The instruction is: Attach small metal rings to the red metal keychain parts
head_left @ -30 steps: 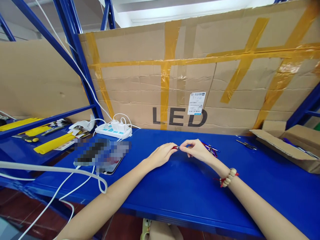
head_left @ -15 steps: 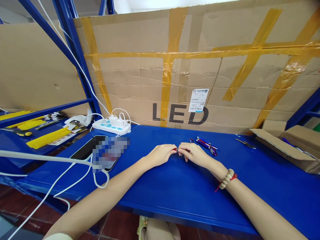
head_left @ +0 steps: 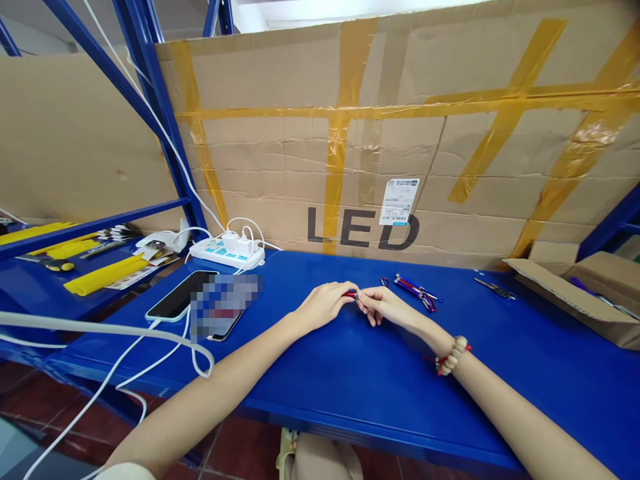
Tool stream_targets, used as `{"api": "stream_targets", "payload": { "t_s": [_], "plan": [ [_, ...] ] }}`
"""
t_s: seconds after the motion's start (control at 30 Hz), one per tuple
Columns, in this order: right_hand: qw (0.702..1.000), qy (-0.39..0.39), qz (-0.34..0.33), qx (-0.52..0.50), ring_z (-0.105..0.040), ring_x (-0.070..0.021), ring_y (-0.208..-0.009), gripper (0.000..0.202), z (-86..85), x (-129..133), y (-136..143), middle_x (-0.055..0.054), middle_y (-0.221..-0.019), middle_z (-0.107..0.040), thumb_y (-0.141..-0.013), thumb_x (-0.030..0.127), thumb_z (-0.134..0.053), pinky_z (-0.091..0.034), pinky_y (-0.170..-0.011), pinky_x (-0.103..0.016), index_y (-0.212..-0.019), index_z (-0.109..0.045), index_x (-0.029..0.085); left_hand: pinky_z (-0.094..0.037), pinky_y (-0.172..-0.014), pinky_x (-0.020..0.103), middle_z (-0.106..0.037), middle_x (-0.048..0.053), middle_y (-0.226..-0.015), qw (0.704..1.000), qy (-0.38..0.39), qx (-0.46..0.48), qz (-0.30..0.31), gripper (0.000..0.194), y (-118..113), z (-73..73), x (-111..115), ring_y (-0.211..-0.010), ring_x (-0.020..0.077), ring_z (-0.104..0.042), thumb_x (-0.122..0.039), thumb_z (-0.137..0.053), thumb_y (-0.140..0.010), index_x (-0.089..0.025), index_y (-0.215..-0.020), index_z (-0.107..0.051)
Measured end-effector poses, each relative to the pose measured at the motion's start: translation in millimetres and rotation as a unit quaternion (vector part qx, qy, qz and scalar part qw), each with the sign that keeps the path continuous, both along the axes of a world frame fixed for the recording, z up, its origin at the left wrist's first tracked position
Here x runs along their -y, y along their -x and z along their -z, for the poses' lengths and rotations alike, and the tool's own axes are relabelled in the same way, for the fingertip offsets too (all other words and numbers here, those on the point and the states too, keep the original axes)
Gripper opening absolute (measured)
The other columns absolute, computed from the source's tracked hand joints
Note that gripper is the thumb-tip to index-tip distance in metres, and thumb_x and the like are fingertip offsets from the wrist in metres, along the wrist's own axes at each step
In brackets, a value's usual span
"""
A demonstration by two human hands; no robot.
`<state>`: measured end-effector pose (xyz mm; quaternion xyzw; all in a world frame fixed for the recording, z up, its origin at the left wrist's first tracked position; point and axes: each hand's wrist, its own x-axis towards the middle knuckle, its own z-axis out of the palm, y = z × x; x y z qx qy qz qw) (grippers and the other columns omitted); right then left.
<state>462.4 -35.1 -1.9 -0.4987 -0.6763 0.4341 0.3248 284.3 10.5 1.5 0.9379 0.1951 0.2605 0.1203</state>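
My left hand (head_left: 327,305) is closed on a small red object (head_left: 351,294) above the middle of the blue table (head_left: 350,380). The fingers of my right hand (head_left: 383,305) are pinched at the right end of that object, where a small dark or metallic tip shows. Most of the object is hidden by my fingers. Just behind and right of my right hand lie several blue, red and purple metallic pieces (head_left: 416,291), with a small red clip-like piece (head_left: 385,282) at their left.
Two phones lie at the left, one black-screened (head_left: 183,295), one blurred (head_left: 227,310), with white cables. Behind them sits a power strip (head_left: 227,253). A key (head_left: 493,288) and an open cardboard box (head_left: 580,300) are at the right. A large carton (head_left: 280,173) stands behind.
The red object now shows more between my hands. My right fingers have shifted slightly, and the whole view has moved a little.
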Motion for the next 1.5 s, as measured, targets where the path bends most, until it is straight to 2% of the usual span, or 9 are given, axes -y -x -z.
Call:
{"api": "stream_targets", "payload": {
  "t_s": [0.17, 0.27, 0.37, 0.47, 0.6, 0.97, 1.5],
  "plan": [
    [0.999, -0.019, 0.020, 0.021, -0.050, -0.0075, -0.041, 0.051, 1.2, -2, -1, 0.002, -0.055, -0.048, -0.074, 0.064, -0.046, -0.034, -0.039, -0.018, -0.068, -0.052, 0.014, -0.042, -0.083, 0.025, -0.062, 0.000, -0.100, 1.000, -0.009, 0.011, -0.013, 0.017, -2, 4.9, -3, -0.093, 0.0150, -0.057, -0.020, -0.038, -0.091, -0.020, -0.101, -0.052],
    [0.994, -0.070, 0.057, 0.067, -0.050, -0.0076, -0.041, 0.049, 1.5, -3, -3, 0.001, -0.059, -0.051, -0.078, 0.060, -0.043, -0.036, -0.041, -0.020, -0.072, -0.058, 0.014, -0.044, -0.079, 0.026, -0.063, 0.000, -0.095, 0.999, 0.008, 0.018, -0.049, 0.016, -4, 7.2, -3, -0.088, 0.0151, -0.057, -0.020, -0.039, -0.091, -0.021, -0.099, -0.052],
    [0.971, -0.168, 0.122, 0.122, -0.051, -0.0074, -0.044, 0.042, 0.3, -3, -7, -0.002, -0.071, -0.059, -0.078, 0.056, -0.049, -0.038, -0.046, -0.022, -0.079, -0.063, 0.017, -0.044, -0.076, 0.027, -0.063, 0.001, -0.093, 0.996, 0.014, 0.025, -0.081, 0.015, -6, 7.3, -3, -0.086, 0.0159, -0.058, -0.022, -0.040, -0.090, -0.021, -0.099, -0.052],
    [0.938, -0.261, 0.173, 0.148, -0.050, -0.0070, -0.047, 0.038, -2.3, -3, -10, -0.004, -0.086, -0.062, -0.074, 0.053, -0.057, -0.040, -0.049, -0.023, -0.089, -0.066, 0.019, -0.045, -0.078, 0.028, -0.062, 0.002, -0.095, 0.995, -0.001, 0.039, -0.093, 0.015, -6, 6.8, -3, -0.087, 0.0166, -0.058, -0.023, -0.041, -0.090, -0.021, -0.100, -0.052],
    [0.917, -0.319, 0.166, 0.174, -0.046, -0.0066, -0.049, 0.036, -4.1, -2, -12, -0.005, -0.088, -0.061, -0.074, 0.052, -0.059, -0.040, -0.052, -0.024, -0.088, -0.069, 0.021, -0.045, -0.077, 0.028, -0.062, 0.003, -0.095, 0.992, -0.013, 0.054, -0.109, 0.016, -6, 6.5, -3, -0.087, 0.0168, -0.058, -0.024, -0.040, -0.090, -0.020, -0.100, -0.052],
    [0.895, -0.364, 0.173, 0.192, -0.043, -0.0074, -0.051, 0.032, -4.9, 1, -10, -0.004, -0.085, -0.060, -0.077, 0.050, -0.056, -0.038, -0.053, -0.024, -0.085, -0.071, 0.023, -0.046, -0.077, 0.029, -0.062, 0.003, -0.093, 0.993, -0.013, 0.048, -0.110, 0.016, -5, 3.4, 1, -0.086, 0.0168, -0.059, -0.025, -0.039, -0.091, -0.020, -0.101, -0.051],
    [0.896, -0.353, 0.143, 0.226, -0.046, -0.0083, -0.054, 0.032, -6.2, 2, -15, -0.003, -0.082, -0.061, -0.078, 0.050, -0.054, -0.037, -0.054, -0.023, -0.084, -0.071, 0.023, -0.045, -0.077, 0.028, -0.062, 0.002, -0.097, 0.997, -0.003, 0.031, -0.070, 0.016, -3, 3.8, 0, -0.087, 0.0158, -0.058, -0.026, -0.038, -0.091, -0.021, -0.102, -0.049]
  ]
}}
